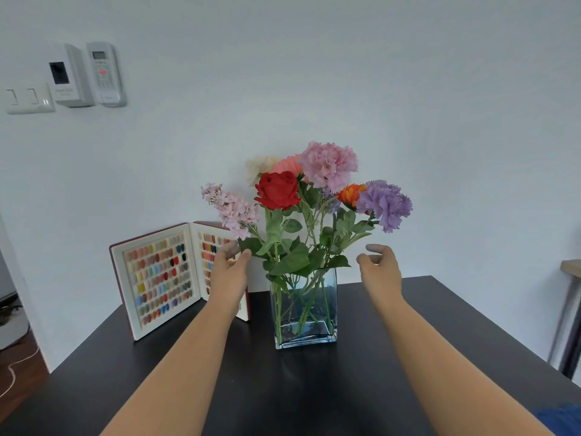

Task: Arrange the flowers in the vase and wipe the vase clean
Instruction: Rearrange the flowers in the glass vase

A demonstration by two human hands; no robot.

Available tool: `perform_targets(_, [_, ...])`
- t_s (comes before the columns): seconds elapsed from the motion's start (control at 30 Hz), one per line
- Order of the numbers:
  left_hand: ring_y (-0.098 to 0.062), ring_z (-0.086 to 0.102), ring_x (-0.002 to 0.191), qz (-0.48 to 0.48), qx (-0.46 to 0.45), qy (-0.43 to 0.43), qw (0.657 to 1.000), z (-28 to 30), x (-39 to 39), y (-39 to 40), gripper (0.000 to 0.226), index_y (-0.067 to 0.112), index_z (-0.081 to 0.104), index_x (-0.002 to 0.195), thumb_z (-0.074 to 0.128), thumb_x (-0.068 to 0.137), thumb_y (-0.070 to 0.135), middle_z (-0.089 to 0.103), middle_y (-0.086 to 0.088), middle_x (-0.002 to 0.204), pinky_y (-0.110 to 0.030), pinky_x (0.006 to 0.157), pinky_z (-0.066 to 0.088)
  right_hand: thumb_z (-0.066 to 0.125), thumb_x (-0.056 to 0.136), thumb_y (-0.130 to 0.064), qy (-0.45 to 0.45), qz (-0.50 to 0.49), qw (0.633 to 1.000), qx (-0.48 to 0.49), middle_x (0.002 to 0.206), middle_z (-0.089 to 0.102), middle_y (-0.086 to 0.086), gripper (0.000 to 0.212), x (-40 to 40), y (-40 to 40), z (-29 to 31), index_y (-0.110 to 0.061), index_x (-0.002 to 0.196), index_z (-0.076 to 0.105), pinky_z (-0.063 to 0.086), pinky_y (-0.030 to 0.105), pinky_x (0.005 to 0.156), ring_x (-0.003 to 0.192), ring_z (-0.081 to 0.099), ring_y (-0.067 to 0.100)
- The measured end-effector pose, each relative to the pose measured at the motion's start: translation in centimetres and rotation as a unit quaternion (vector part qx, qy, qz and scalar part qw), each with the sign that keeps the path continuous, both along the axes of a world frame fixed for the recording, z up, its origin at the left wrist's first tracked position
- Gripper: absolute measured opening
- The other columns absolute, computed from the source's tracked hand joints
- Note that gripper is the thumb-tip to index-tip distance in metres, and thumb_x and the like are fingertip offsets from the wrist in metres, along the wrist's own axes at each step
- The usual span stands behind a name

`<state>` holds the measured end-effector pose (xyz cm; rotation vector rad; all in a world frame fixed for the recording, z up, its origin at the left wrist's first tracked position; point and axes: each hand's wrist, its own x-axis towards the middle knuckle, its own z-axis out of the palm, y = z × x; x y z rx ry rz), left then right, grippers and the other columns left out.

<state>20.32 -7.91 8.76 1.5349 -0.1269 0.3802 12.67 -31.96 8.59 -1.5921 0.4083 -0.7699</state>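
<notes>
Your left hand (230,268) pinches a leaf at the flowers' (308,196) nine o'clock to spread them in the vase (304,309), while your right hand (379,266) hovers loosely open, empty, at three o'clock.

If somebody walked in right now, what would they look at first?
Probably the flowers: a red rose, pink and purple blooms, standing in a clear glass vase in the middle of the dark table. Next, the left hand touching a leaf at the bunch's left side, and the right hand open just to its right. Behind the left hand stands an open case of colourful nail samples.
</notes>
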Motion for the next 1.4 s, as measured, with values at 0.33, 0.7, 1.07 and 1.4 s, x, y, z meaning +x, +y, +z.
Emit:
perform_targets(0.33, [-0.013, 0.054, 0.114, 0.005, 0.013, -0.009, 1.000, 3.6, 1.0, 0.2, 0.062, 0.018, 0.039, 0.148, 0.064, 0.092, 0.031, 0.050, 0.000, 0.142, -0.038, 0.102, 0.048, 0.069, 0.083, -0.036, 0.035, 0.092, 0.995, -0.021, 0.089, 0.066, 0.002, 0.034, 4.3, -0.2, 0.9, -0.016, 0.109, 0.062, 0.045, 0.036, 0.077, 0.071, 0.054, 0.015])
perform_targets(0.7, [-0.026, 0.060, 0.122, 0.023, 0.000, -0.034, 0.999, 3.5, 2.6, -1.7, 0.084, 0.018, 0.028, 0.148, 0.079, 0.082, 0.014, 0.057, -0.008, 0.138, -0.049, 0.106, 0.050, 0.072, 0.084, -0.029, 0.012, 0.067, 0.997, -0.032, 0.073, 0.066, 0.008, 0.027, 5.0, -0.3, -1.1, -0.019, 0.063, 0.057, 0.047, 0.036, 0.075, 0.073, 0.059, 0.024])
perform_targets(1.07, [-0.025, 0.049, 0.133, 0.119, 0.024, -0.021, 0.992, 1.6, 2.2, -2.1, 0.093, 0.032, 0.021, 0.153, 0.075, 0.078, 0.043, 0.056, 0.002, 0.133, -0.057, 0.114, 0.033, 0.070, 0.085, -0.038, 0.011, 0.094, 0.995, -0.019, 0.099, 0.069, 0.003, 0.027, 4.1, -0.5, -1.7, -0.020, 0.105, 0.066, 0.049, 0.035, 0.087, 0.096, 0.064, 0.019])
perform_targets(1.4, [-0.009, 0.047, 0.126, 0.066, -0.017, -0.047, 0.997, -4.1, -6.9, -4.9, 0.057, 0.037, 0.041, 0.132, 0.071, 0.089, 0.016, 0.056, 0.017, 0.122, -0.032, 0.110, 0.036, 0.063, 0.090, -0.030, 0.009, 0.095, 0.995, -0.032, 0.102, 0.060, -0.006, 0.028, -2.5, -0.8, -1.5, -0.025, 0.117, 0.059, 0.045, 0.028, 0.073, 0.091, 0.056, 0.007])
